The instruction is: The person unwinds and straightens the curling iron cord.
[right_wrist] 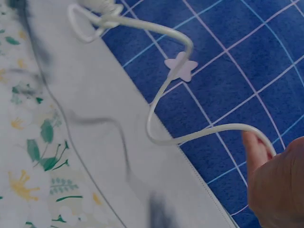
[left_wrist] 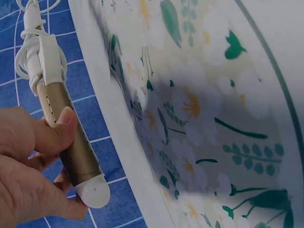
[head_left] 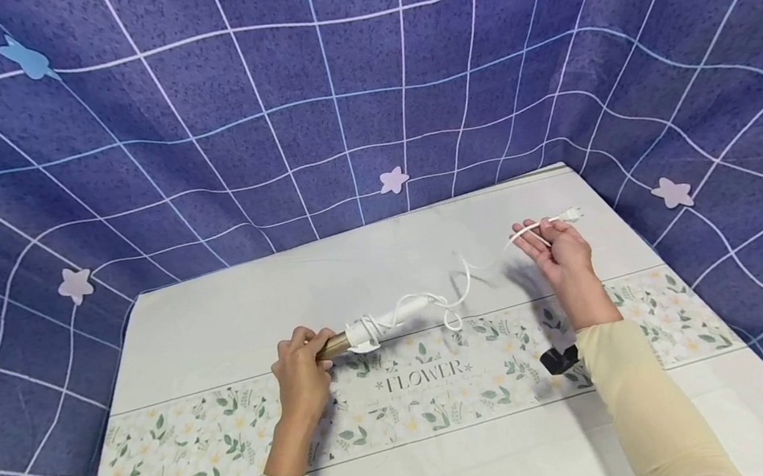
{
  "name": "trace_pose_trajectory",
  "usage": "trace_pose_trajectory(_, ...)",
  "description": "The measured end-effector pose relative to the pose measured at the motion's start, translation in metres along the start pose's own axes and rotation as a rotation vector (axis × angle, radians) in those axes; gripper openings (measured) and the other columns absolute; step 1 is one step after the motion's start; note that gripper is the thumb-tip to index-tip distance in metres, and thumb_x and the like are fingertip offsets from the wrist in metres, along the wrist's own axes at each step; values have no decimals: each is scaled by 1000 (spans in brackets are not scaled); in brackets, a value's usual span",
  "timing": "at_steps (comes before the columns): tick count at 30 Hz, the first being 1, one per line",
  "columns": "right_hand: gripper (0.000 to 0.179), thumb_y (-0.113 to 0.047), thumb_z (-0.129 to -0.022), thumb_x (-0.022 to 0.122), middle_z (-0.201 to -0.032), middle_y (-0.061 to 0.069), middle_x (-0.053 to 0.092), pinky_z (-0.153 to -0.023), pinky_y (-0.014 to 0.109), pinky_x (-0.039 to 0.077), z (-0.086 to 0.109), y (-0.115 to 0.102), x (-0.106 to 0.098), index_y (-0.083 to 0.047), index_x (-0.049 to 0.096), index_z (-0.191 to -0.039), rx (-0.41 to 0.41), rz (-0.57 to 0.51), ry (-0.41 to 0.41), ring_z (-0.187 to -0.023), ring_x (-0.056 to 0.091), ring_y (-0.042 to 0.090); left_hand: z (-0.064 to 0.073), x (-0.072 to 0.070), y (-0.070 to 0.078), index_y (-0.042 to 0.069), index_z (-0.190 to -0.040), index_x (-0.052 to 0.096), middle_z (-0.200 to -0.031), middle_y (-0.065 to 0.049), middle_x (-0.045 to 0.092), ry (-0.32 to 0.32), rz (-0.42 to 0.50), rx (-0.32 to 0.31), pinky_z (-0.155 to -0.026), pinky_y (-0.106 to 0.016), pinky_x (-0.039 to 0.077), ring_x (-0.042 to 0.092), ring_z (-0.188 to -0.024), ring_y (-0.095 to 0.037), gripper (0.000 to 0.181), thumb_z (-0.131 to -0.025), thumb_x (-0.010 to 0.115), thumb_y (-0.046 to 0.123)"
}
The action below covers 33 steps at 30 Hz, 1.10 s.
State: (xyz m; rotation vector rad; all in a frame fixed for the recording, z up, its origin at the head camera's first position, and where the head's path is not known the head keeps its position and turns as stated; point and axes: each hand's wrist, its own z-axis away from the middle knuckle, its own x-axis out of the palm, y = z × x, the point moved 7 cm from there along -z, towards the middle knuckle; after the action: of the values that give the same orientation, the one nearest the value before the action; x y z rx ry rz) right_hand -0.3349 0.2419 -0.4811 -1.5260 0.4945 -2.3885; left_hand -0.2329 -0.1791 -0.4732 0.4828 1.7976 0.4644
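A curling iron [head_left: 333, 347] with a gold barrel and white handle is held above the table, roughly level in the head view. My left hand [head_left: 301, 375] grips its barrel; the thumb lies along the gold part in the left wrist view, near the rounded white tip [left_wrist: 95, 192]. White power cord [right_wrist: 228, 127] winds in loops round the handle, then runs slack through the air to the right. There my right hand [head_left: 568, 260] holds the cord close to its end, palm turned up, with the white plug [head_left: 571, 214] sticking out past the fingers.
Under both hands is a table covered with a white cloth [head_left: 230, 308], crossed by a floral band [head_left: 185, 453] lettered FLOWER. A blue curtain [head_left: 365, 118] with grid lines and stars surrounds the back and sides. A black device [head_left: 560, 360] is at the right wrist.
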Motion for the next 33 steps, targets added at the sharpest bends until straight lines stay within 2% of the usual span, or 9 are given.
trace_pose_trajectory(5, 5, 2, -99, 41, -94, 27, 64, -102, 47, 34, 1, -11, 4, 2, 45, -103, -16, -121, -30, -114, 57, 39, -1, -3, -8, 14, -109, 73, -100, -6, 60, 40, -20, -10, -86, -63, 36, 51, -99, -33, 50, -68, 75, -14)
trace_pose_trajectory(9, 10, 1, -100, 41, -94, 27, 63, -106, 45, 30, 3, -20, 1, 3, 45, -109, -18, -159, -24, -123, 50, 36, -1, -8, -15, 13, -107, 73, -99, -8, 60, 87, -27, -39, -84, -62, 35, 50, -98, -35, 46, -69, 76, -13)
trace_pose_trajectory(14, 10, 0, -100, 42, -91, 27, 64, -106, 44, 30, 5, -26, -7, 3, 47, -108, -9, -175, 11, -125, 48, 35, 1, -13, -23, 11, -107, 73, -101, -13, 59, 133, -36, -99, -80, -61, 36, 50, -98, -38, 45, -69, 76, -12)
trace_pose_trajectory(17, 7, 0, -100, 43, -90, 26, 65, -103, 45, 33, 5, -28, -14, 3, 47, -104, -17, -151, 28, -121, 51, 37, 2, -15, -28, 10, -108, 72, -103, -14, 58, 156, -48, -142, -75, -59, 37, 49, -98, -38, 45, -70, 75, -12)
trace_pose_trajectory(20, 6, -1, -99, 43, -89, 25, 65, -99, 46, 37, 4, -28, -20, 3, 48, -100, -34, -96, 51, -109, 60, 39, 2, -16, -33, 9, -110, 71, -103, -15, 58, 184, -37, -185, -74, -56, 36, 48, -96, -37, 46, -70, 75, -13)
trace_pose_trajectory(24, 5, -2, -100, 43, -88, 22, 66, -96, 46, 41, 0, -26, -31, -1, 47, -102, -28, -32, 85, -95, 67, 38, 3, -17, -38, 7, -112, 70, -104, -15, 58, 216, -12, -209, -75, -57, 34, 47, -94, -36, 49, -69, 74, -15)
trace_pose_trajectory(31, 14, -4, -102, 38, -83, 19, 68, -100, 42, 38, -9, -18, -48, -5, 45, -114, 64, 12, 118, -100, 66, 35, 3, -17, -38, 7, -112, 70, -102, -15, 58, 228, 4, -214, -76, -59, 34, 48, -92, -36, 49, -69, 73, -16)
trace_pose_trajectory(33, 22, -5, -102, 37, -81, 20, 68, -101, 41, 37, -12, -14, -52, -6, 43, -123, 91, 6, 124, -106, 64, 34, 2, -16, -38, 7, -112, 70, -102, -15, 58, 220, 12, -220, -77, -59, 34, 48, -92, -36, 48, -69, 73, -15)
